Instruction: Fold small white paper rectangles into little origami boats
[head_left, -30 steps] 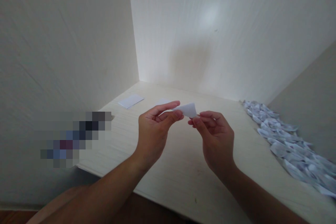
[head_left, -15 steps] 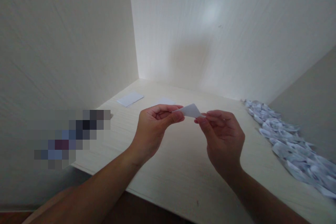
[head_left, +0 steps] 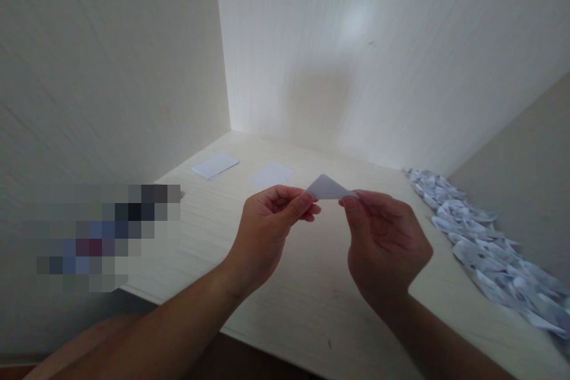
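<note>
A small piece of white paper [head_left: 328, 187], triangular in outline with its peak upward, is held above the table [head_left: 307, 285]. My left hand [head_left: 269, 231] pinches its left corner between thumb and fingers. On the right corner my right hand [head_left: 385, 240] has the same kind of pinch, thumb toward me. Beyond my left hand, a single white sheet [head_left: 272, 174] lies flat on the table. Left of that sheet rests a small stack of white paper [head_left: 216, 165].
Along the right side runs a long heap of folded white papers [head_left: 485, 243]. Pale panels [head_left: 285, 41] stand behind and at both sides. At the left edge is a blurred-out, pixelated patch [head_left: 102, 237]. The table's front edge crosses below my hands.
The paper has turned so its peak points up between my hands. My right hand has shifted slightly right and down, and more of the flat sheet shows behind my left hand.
</note>
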### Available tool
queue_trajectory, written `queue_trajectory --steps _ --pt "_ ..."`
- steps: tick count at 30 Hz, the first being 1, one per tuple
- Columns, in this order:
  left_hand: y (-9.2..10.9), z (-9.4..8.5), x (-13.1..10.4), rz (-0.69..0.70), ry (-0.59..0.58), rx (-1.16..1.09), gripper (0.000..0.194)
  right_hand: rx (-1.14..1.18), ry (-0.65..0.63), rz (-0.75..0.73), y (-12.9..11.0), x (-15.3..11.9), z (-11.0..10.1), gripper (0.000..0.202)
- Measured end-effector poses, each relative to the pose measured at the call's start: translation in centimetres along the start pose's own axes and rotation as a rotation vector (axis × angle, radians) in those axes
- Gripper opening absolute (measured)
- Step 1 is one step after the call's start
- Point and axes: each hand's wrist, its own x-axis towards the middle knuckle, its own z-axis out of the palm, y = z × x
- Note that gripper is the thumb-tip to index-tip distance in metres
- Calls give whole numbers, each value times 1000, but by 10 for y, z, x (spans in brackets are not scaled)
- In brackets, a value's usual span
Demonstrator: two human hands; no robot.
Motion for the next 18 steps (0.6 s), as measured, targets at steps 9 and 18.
queue_trajectory --steps 9,18 --pt "-2 2 -3 33 8 -12 21 12 -19 152 -8 1 -2 14" --pt "-4 -2 -1 131 7 71 15 109 -128 314 -7 7 -5 8"
